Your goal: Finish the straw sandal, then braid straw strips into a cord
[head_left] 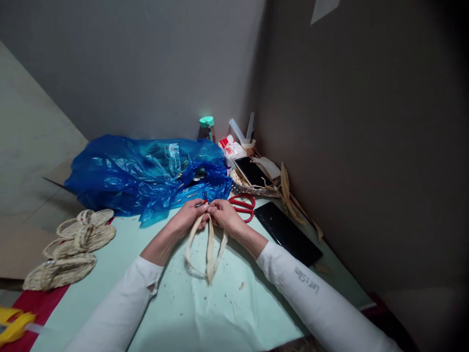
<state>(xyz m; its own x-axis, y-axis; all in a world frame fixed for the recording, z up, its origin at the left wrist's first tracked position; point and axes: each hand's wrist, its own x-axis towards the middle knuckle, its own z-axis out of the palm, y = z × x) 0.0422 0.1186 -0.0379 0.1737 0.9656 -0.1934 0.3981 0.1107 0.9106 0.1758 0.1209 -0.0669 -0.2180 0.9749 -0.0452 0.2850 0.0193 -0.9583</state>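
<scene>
My left hand (190,216) and my right hand (223,214) meet above the middle of the table, both with fingers pinched. Between them they hold pale, dry fibre strips (210,252), which look like corn husk or straw. The strips hang down in loops and a loose tail below my fingers. A small red spot shows at my fingertips; what it belongs to I cannot make out. Just right of my right hand lie red-handled scissors (249,208), their blades hidden.
Woven straw sandals (69,244) lie at the left. Behind my hands spreads a blue plastic bag (124,171). A black tablet-like slab (289,234) and a basket (245,188) bearing a phone (252,171) sit right. A yellow tool (16,325) is lower left.
</scene>
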